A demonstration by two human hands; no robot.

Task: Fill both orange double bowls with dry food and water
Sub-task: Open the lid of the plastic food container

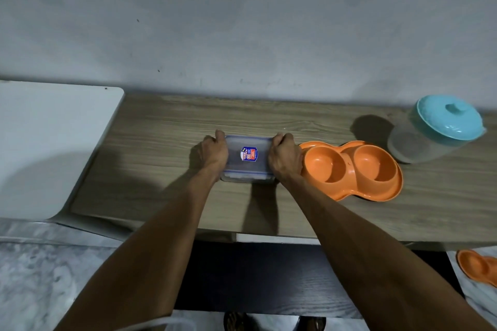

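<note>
both ends of the lidded container (249,166) gripped, left hand (213,154) and right hand (285,159), mid wood-grain tabletop (150,164); grey wall (242,21) behind.

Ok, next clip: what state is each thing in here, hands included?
container: lid on, on the table, held at both ends.
left hand: grips the container's left end.
right hand: grips the container's right end.
orange double bowl on the table: upright, both wells empty.
second orange double bowl: below the table, cut off by the frame; fill unclear.
pitcher: teal lid on, standing on the table.
</note>
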